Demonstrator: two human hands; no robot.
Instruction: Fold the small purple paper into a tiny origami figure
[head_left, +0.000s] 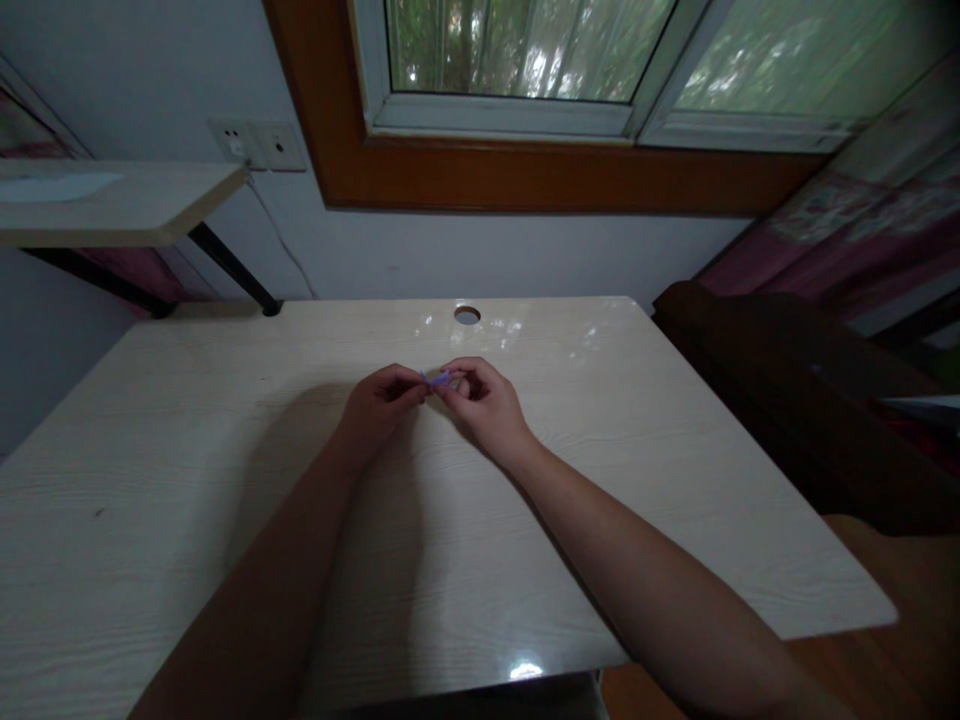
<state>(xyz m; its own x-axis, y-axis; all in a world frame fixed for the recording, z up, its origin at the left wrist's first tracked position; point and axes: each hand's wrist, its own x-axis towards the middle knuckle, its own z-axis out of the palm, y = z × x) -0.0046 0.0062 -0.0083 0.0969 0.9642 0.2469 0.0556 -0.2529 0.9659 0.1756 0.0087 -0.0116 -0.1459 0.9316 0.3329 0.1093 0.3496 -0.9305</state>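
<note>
Between the fingertips of both hands is a small purple piece, thin and perhaps folded; its exact kind is too small to make out. My left hand pinches its left end with thumb and fingers. On the other side, my right hand grips the right end, fingers curled. The two hands nearly meet above the far middle part of a pale wood-grain desk. Much of the purple piece is hidden by the fingers.
A round cable hole lies just beyond the hands. At the left a raised shelf stands on black legs. Wall sockets with a white cord and a wood-framed window are behind. Dark furniture stands right of the desk.
</note>
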